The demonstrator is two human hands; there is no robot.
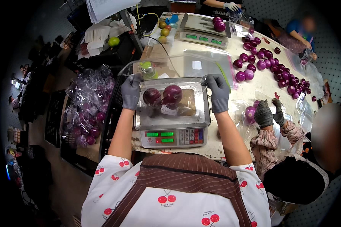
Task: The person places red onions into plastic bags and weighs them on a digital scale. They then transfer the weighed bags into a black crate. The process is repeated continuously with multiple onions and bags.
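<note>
My left hand (pixel 131 91), in a grey glove, grips one side of a clear plastic bag (pixel 170 62). With my right hand (pixel 219 92), gloved the same way, I hold the opposite side, so the bag's edge stretches between them. Inside the bag, purple onions (pixel 172 94) rest over the metal tray (pixel 144 122) of a weighing scale, with a small white label (pixel 169 110) beside them. The scale's green displays (pixel 160 134) are lit below the tray. Both hands' fingertips are partly hidden by the film.
A crate (pixel 88 160) of bagged onions (pixel 88 109) stands at left. Many loose onions (pixel 269 62) cover the table's right side. A second scale (pixel 204 28) sits at the far side. At right, a co-worker's gloved hands (pixel 264 113) handle bagged onions. Flat plastic bags (pixel 210 64) lie ahead.
</note>
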